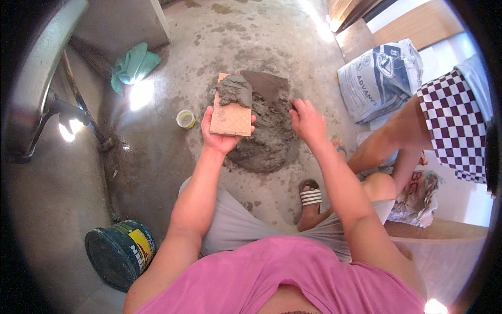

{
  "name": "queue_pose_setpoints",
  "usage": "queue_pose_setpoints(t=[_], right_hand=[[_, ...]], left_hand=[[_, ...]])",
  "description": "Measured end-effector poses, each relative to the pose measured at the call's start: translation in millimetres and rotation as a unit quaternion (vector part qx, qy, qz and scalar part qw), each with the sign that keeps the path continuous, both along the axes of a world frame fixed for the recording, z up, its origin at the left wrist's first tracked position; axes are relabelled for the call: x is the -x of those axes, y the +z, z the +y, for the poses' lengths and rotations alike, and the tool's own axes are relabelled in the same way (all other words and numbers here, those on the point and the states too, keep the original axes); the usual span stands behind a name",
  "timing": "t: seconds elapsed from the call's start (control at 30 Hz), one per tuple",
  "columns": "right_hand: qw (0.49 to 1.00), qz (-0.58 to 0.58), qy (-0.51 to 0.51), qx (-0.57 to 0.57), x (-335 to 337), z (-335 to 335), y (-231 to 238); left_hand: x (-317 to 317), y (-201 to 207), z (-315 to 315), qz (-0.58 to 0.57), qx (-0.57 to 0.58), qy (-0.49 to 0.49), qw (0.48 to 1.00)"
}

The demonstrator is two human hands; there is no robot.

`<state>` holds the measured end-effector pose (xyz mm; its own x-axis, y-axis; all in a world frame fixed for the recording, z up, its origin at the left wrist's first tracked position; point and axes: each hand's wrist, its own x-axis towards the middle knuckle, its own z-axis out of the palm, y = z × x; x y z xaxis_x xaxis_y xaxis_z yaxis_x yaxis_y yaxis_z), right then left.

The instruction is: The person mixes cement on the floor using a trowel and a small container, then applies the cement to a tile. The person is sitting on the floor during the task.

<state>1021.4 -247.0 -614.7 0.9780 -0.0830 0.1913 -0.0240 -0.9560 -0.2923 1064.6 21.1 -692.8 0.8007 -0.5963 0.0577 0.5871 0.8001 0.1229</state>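
My left hand (pixel 219 139) is closed around a tan tile (pixel 231 119), held over the mortar heap with its grid-patterned face up. Wet grey mortar (pixel 236 92) covers the tile's far part. To the right, my right hand (pixel 308 123) is curled in a grip at the near end of a trowel, its mortar-smeared blade (pixel 267 86) reaching up to the tile's far right edge. The trowel's handle is mostly hidden by my fingers. Beneath both hands, a heap of wet mortar (pixel 266 152) lies on the concrete floor.
A small cup (pixel 185 119) stands left of the heap. Further left are a green plastic bag (pixel 135 64) and a dark bucket (pixel 117 254). On the right are a cement sack (pixel 379 78), a crumpled sack (pixel 418 201) and another person's leg in checkered shorts (pixel 454 123).
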Motion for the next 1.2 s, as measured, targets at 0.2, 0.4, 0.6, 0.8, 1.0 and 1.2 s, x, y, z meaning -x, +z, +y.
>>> queue_pose_setpoints(t=[0.2, 0.4, 0.6, 0.8, 1.0, 1.2], right_hand=[[0.986, 0.152, -0.039, 0.055, -39.0, -17.3, -33.6], [0.953, 0.277, -0.063, 0.103, -38.3, -37.9, -82.4], [0.956, 0.241, -0.005, 0.169, -49.6, -61.6, -86.5], [0.939, 0.287, 0.068, 0.179, -50.4, -39.7, -114.7], [0.928, 0.324, 0.115, 0.141, -26.0, -33.2, -103.6], [0.927, 0.347, 0.135, 0.047, -33.6, -60.1, -122.1]], left_hand=[[1.4, 2.0, 5.8, 0.005, 0.033, -0.005, 0.999], [-3.8, 2.2, 3.1, 0.004, -0.070, 0.049, 0.996], [-15.7, -9.9, 15.4, 0.043, -0.195, 0.086, 0.976], [-11.6, -5.7, 17.0, 0.031, -0.187, 0.092, 0.978], [-7.5, -1.9, 19.5, 0.064, -0.172, 0.083, 0.980], [-18.4, -18.4, 20.9, 0.041, -0.121, 0.056, 0.990]])
